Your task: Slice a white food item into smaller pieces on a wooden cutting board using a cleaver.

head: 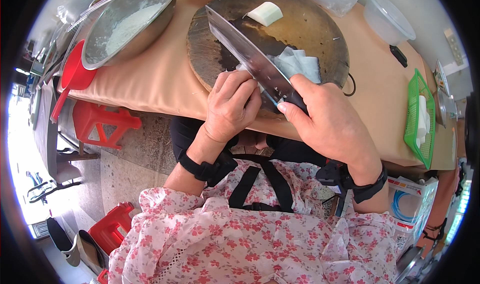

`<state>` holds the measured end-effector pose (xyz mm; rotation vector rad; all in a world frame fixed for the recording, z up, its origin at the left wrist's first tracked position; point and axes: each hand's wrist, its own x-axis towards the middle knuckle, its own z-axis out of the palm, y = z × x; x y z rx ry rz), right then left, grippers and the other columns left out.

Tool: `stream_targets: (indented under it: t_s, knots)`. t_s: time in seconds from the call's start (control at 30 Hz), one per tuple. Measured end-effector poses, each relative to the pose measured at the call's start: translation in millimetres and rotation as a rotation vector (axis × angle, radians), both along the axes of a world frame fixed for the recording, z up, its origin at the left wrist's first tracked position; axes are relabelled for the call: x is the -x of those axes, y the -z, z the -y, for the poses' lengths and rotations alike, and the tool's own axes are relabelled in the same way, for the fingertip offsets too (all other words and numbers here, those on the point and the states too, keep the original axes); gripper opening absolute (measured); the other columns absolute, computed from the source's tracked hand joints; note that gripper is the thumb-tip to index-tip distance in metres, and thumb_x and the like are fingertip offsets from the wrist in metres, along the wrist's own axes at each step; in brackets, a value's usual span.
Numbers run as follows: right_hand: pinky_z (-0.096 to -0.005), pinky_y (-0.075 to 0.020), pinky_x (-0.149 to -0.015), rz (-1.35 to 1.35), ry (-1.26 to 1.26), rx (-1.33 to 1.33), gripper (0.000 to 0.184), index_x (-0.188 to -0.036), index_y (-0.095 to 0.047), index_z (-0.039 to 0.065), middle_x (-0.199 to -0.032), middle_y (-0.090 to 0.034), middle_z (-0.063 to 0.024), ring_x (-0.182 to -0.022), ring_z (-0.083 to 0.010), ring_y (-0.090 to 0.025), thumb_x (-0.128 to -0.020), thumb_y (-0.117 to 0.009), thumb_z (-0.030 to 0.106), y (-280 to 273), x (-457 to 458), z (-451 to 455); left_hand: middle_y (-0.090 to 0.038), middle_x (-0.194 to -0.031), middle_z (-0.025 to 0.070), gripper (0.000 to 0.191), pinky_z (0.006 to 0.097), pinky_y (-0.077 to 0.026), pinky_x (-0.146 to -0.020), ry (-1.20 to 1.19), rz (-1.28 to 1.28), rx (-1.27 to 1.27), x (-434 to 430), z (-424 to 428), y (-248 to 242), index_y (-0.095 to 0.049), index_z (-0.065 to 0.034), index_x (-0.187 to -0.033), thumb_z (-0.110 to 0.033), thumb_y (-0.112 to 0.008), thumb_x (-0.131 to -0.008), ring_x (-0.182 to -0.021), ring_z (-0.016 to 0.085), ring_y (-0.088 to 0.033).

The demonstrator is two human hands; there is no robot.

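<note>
My right hand (326, 115) is closed round the handle of a large cleaver (251, 55), whose blade slants up and left over a round wooden chopping board (322, 28). My left hand (234, 100) has its fingers curled at the board's near edge, against the blade's left side. Small pale pieces show by its fingertips; whether it grips one I cannot tell. Thin white slices (300, 64) of a vegetable lie piled just right of the blade. A peeled white vegetable chunk (265, 13) lies near the board's far side.
A steel bowl of white flour or powder (131, 28) and a red plastic ladle (77, 70) are at left. To the right are a clear plastic tub (388, 17), a black object (398, 55) and a green basket (415, 122) with white pieces. Red stools (101, 124) stand below the table's left side.
</note>
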<state>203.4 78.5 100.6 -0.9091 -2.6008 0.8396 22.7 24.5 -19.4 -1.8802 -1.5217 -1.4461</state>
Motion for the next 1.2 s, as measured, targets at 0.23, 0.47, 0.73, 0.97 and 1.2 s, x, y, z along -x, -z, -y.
stream_targets:
  t_s: [0.23, 0.47, 0.73, 0.97, 1.2]
  knots:
    - [-0.0513, -0.0399, -0.056, 0.018, -0.013, -0.026, 0.027, -0.089, -0.048, -0.002, -0.067, -0.056, -0.0277, -0.066, -0.0488, -0.057, -0.093, -0.066, 0.017, -1.2, 2.3, 0.8, -0.064, -0.097, 0.0091, 0.024, 0.0361, -0.053, -0.075, -0.001, -0.009, 0.016, 0.2, 0.4, 1.4, -0.066, -0.0027, -0.09, 0.007, -0.073, -0.068, -0.085, 0.029, -0.062]
    - [-0.0548, -0.039, -0.06, -0.009, -0.022, -0.123, 0.027, -0.089, -0.048, -0.003, -0.067, -0.055, -0.0278, -0.068, -0.0493, -0.055, -0.094, -0.065, 0.018, 8.2, 11.6, -0.7, -0.064, -0.097, 0.0087, 0.024, 0.0362, -0.054, -0.075, -0.003, -0.004, 0.021, -0.1, 0.7, 1.5, -0.066, -0.0029, -0.09, 0.006, -0.073, -0.068, -0.086, 0.029, -0.063]
    - [-0.0552, -0.0399, -0.062, 0.013, -0.014, -0.115, 0.027, -0.089, -0.049, -0.004, -0.071, -0.057, -0.029, -0.073, -0.0504, -0.056, -0.094, -0.064, 0.018, 11.7, 27.7, -6.6, -0.063, -0.096, 0.0087, 0.023, 0.037, -0.054, -0.076, 0.002, -0.01, 0.022, 0.7, 1.5, 0.3, -0.066, -0.0033, -0.089, 0.006, -0.073, -0.069, -0.086, 0.029, -0.062]
    - [-0.0528, -0.0453, -0.066, 0.023, -0.007, -0.066, 0.027, -0.089, -0.053, -0.006, -0.076, -0.06, -0.0302, -0.077, -0.0506, -0.058, -0.093, -0.065, 0.018, 11.9, 38.0, -21.1, -0.062, -0.096, 0.0084, 0.024, 0.0374, -0.054, -0.075, 0.016, -0.011, -0.002, -0.1, -1.0, 0.8, -0.066, -0.0034, -0.09, 0.006, -0.072, -0.068, -0.084, 0.028, -0.061]
    - [-0.0506, -0.053, -0.071, 0.091, 0.038, -0.022, 0.024, -0.092, -0.059, -0.006, -0.081, -0.067, -0.0281, -0.08, -0.0455, -0.067, -0.092, -0.064, 0.017, 10.5, 30.9, -25.8, -0.062, -0.095, 0.0081, 0.024, 0.0365, -0.053, -0.074, 0.02, -0.024, -0.007, 0.8, -0.8, 0.8, -0.065, -0.0034, -0.09, 0.006, -0.071, -0.069, -0.083, 0.028, -0.061]
